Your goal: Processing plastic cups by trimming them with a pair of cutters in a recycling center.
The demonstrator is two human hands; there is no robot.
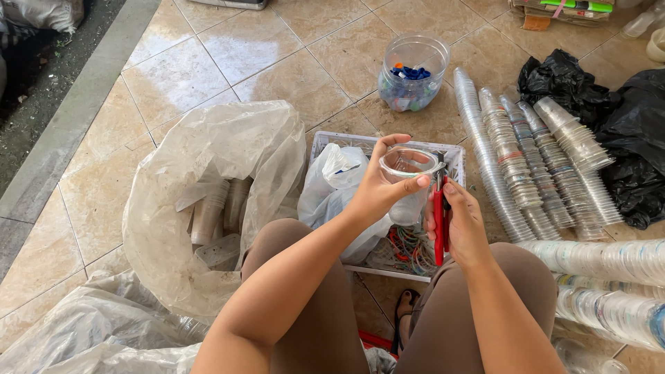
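At frame centre our left hand (379, 192) clasps the cup (409, 181), mouth up, while our right hand (463, 225), just right, clenches red pliers (439, 221) upright against its rim.

Glossy beige tiled floor (291, 76) in daylight, grey concrete kerb (69, 111) and dark ground (34, 76) far left of the hands, black plastic bags (623, 131) to their right, cardboard stack (561, 10) beyond.
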